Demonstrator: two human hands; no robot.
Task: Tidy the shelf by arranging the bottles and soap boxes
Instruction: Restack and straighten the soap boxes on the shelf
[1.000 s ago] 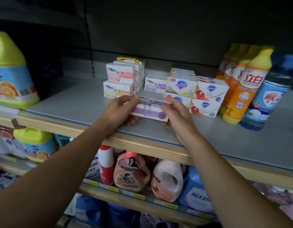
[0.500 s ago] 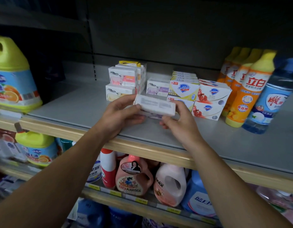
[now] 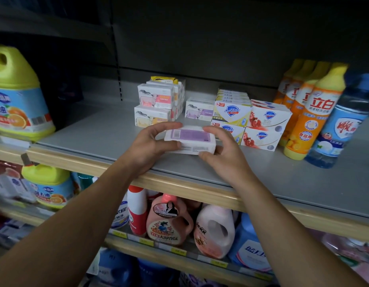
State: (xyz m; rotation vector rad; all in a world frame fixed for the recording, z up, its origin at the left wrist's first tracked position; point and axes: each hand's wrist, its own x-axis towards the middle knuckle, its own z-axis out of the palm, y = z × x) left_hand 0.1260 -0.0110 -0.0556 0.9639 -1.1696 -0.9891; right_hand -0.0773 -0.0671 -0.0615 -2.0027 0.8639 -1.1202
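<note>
Soap box (image 3: pixel 191 139) now turned purple-side up, both hands' fingers clamping it above grey shelf (image 3: pixel 100 133).

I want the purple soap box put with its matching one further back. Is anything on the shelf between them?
Nothing visible. Both hands, left and right, hold the purple soap box at the shelf front. The matching purple box stands straight behind it, between the goat-soap stack and the Safeguard boxes, with bare shelf between.

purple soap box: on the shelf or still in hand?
In hand: both hands, left hand and right hand, grip the purple soap box.
</note>
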